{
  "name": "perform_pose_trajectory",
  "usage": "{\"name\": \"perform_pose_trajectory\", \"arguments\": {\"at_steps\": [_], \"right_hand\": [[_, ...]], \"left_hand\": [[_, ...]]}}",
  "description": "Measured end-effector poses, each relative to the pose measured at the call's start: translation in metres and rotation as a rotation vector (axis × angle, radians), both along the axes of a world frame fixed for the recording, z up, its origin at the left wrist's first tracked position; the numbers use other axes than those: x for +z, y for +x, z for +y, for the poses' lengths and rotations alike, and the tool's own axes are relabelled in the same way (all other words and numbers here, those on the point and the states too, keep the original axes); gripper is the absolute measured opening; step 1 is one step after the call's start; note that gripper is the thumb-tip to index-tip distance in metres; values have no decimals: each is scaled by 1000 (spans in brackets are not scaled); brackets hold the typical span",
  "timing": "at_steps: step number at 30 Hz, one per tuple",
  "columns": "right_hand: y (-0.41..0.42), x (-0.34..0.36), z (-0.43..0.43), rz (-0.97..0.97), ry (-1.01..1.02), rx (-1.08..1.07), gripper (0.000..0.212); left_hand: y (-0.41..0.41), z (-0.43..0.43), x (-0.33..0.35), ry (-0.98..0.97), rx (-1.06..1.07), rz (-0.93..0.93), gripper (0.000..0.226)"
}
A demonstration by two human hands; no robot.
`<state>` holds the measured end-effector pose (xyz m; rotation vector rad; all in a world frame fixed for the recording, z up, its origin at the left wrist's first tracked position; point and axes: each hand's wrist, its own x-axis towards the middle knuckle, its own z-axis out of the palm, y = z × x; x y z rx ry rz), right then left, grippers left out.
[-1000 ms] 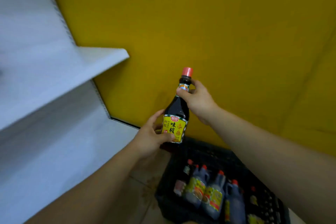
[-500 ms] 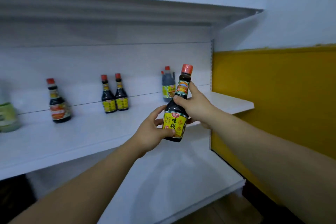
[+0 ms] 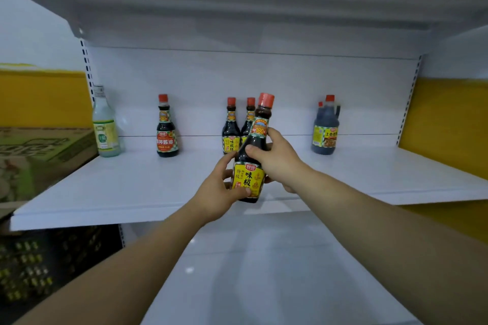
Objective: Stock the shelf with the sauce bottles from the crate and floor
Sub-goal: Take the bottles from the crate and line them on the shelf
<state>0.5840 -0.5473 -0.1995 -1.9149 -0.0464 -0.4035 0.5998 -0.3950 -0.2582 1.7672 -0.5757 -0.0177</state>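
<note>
**Bottle in both hands, just short of the shelf**

Dark sauce bottle (image 3: 248, 179), red cap and yellow label, nearly upright with a slight tilt. It's in the air over the near edge of the middle shelf (image 3: 126, 190), not set down yet. Left hand (image 3: 217, 192) wraps the lower body, thumb across the label. Right hand (image 3: 278, 163) wraps the shoulder just under the neck. Both sets of fingers are closed round the bottle.

Far side of the shelf, along the back panel:
- two matching bottles (image 3: 231, 129) side by side, right behind the held one
- a red-label bottle (image 3: 166, 134) further left
- a pale clear bottle (image 3: 105, 129) at far left
- a handled jug (image 3: 325, 129) to the right

Dark crate (image 3: 39, 266) low left under the shelf. It's blurry, so probably a crate; contents unreadable.

Handling: looks like glass and full, so fairly heavy for its size, rigid and breakable. The bare shoulder is likely slick; the label should give better friction. Best hold is round the body at the label, with the second hand at the shoulder or under the base. Neck or cap alone is a poor hold. The sensible slot is beside the matching pair: base flat, don't clip the neighbours.
</note>
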Motion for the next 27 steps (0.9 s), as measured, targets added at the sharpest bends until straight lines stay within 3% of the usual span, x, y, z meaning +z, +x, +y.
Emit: {"name": "perform_pose_trajectory", "arguments": {"at_steps": [3,8,10,19,27], "right_hand": [[29,-9,-19,-33,-24,-44,53],[75,-27,-61,-26,-83,-81,57],[95,-34,-74,-12,-86,-95,56],[184,-42,-96,-48,-123,-113,52],[235,-44,-112,-36,-140,-134,56]], "left_hand": [[33,-9,-8,214,23,-34,88],[83,-24,-25,931,122,-151,72],[100,-28,-30,1113,114,-189,73],[123,-27,-37,1235,34,-121,101],[115,-27,-36,1244,27,-123,103]]}}
